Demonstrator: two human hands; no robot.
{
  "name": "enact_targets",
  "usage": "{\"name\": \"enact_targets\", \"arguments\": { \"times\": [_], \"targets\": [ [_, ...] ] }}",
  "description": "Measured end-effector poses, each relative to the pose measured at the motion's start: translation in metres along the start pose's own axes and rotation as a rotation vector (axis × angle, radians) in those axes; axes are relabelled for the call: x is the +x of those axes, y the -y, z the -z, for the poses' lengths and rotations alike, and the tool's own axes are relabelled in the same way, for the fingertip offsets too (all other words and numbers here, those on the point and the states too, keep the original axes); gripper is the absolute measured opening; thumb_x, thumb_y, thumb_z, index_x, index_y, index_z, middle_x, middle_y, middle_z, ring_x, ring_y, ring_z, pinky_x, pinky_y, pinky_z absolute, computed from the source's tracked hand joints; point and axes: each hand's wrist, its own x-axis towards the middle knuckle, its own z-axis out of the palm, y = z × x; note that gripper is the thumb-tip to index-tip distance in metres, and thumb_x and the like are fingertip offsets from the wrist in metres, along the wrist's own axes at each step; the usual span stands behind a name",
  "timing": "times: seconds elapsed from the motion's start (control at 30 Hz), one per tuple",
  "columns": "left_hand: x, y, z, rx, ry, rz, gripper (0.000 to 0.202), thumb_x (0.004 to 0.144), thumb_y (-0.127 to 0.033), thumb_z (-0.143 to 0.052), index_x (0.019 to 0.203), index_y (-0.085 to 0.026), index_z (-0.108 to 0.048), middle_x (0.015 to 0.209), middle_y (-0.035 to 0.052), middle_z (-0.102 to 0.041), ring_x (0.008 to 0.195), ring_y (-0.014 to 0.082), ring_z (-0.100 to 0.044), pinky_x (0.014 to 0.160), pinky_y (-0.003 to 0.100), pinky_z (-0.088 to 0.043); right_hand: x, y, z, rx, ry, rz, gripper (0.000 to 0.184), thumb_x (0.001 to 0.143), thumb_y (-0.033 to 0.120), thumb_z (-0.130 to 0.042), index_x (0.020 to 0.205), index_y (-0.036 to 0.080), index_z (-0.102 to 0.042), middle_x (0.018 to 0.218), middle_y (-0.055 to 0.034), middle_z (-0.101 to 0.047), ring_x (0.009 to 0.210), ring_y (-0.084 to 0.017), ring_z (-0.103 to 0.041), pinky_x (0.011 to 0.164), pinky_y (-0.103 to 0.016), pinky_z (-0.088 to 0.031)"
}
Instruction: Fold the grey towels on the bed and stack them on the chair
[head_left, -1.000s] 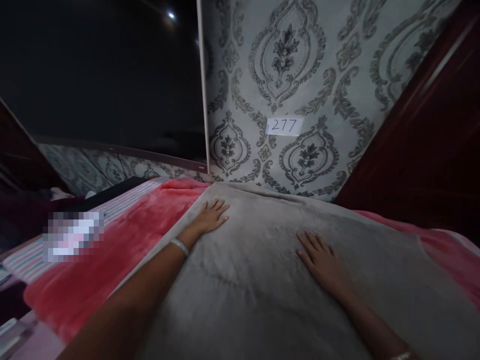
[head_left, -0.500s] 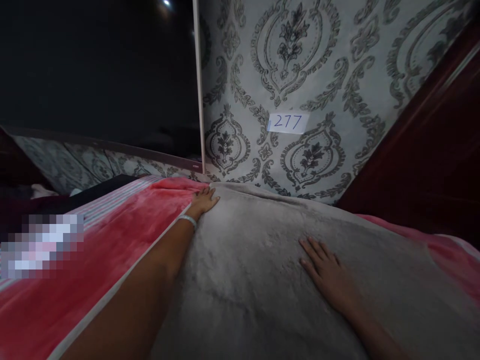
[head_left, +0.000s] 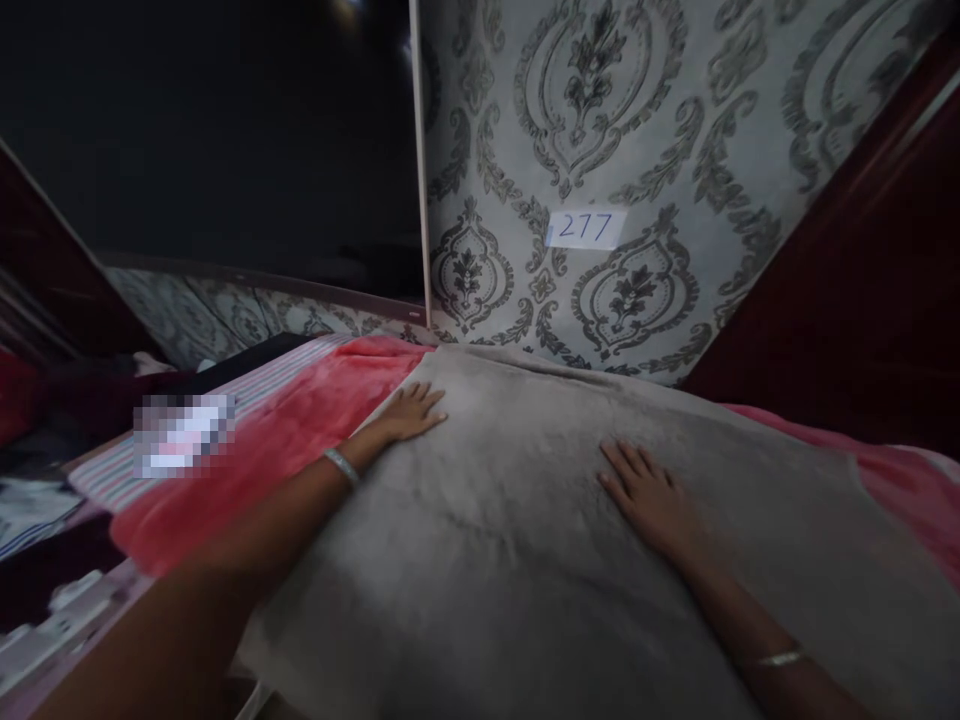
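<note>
A grey plush blanket lies spread in front of me, with a few shallow wrinkles. My left hand rests on it near its far left edge, palm down with fingers spread. On the right part of the blanket, my right hand lies flat, fingers apart. Neither hand grips anything. Red plush fabric shows along the grey blanket's left edge, partly behind my left forearm. More pinkish red fabric lies beyond the right edge.
A large dark screen stands at the back left. Patterned wallpaper carries a paper marked 277. A dark red panel slants at the right. Striped cloth and white objects lie at the left.
My left hand has slid back toward me from the far left corner of the grey blanket. My right hand stays flat in about the same place. The view has shifted, showing more at the left.
</note>
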Motion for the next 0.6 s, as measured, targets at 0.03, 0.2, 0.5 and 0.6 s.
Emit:
{"name": "enact_targets", "arguments": {
  "times": [0.03, 0.2, 0.5, 0.6],
  "targets": [
    [-0.009, 0.002, -0.002, 0.01, -0.024, 0.02, 0.079, 0.097, -0.071, -0.026, 0.163, -0.028, -0.027, 0.173, 0.0115, -0.016, 0.159, 0.0335, -0.011, 0.126, 0.056, -0.015, 0.0, 0.0, 0.001, 0.005, 0.0, -0.001, 0.064, 0.104, 0.053, -0.021, 0.161, 0.03, -0.036, 0.168, -0.0036, -0.032, 0.154, -0.032, -0.029, 0.12, -0.057, -0.03],
    [-0.028, 0.012, 0.004, 0.005, 0.014, 0.096, 0.079, 0.1, -0.065, -0.027, 0.164, -0.019, -0.025, 0.172, 0.0153, -0.015, 0.159, 0.0321, -0.013, 0.127, 0.048, -0.015, -0.001, -0.004, 0.001, 0.023, 0.001, 0.001, 0.065, 0.104, 0.056, -0.02, 0.161, 0.03, -0.037, 0.167, -0.0048, -0.034, 0.153, -0.033, -0.03, 0.12, -0.058, -0.03],
    [-0.096, 0.058, -0.008, -0.136, -0.07, -0.016, 0.081, 0.1, -0.064, -0.015, 0.161, -0.013, -0.033, 0.168, 0.011, -0.031, 0.158, 0.0224, -0.022, 0.129, 0.04, -0.014, -0.003, -0.005, 0.001, 0.044, -0.017, 0.004, 0.066, 0.104, 0.057, -0.019, 0.161, 0.028, -0.037, 0.168, -0.0071, -0.033, 0.152, -0.034, -0.03, 0.119, -0.06, -0.03],
    [-0.114, 0.061, -0.005, -0.166, -0.114, -0.026, 0.077, 0.102, -0.06, -0.01, 0.156, -0.016, -0.042, 0.165, 0.008, -0.039, 0.156, 0.0196, -0.028, 0.129, 0.038, -0.017, -0.004, -0.007, 0.004, 0.043, -0.007, 0.009, 0.065, 0.104, 0.054, -0.021, 0.161, 0.027, -0.037, 0.168, -0.0069, -0.032, 0.152, -0.033, -0.03, 0.119, -0.058, -0.03]
  ]
}}
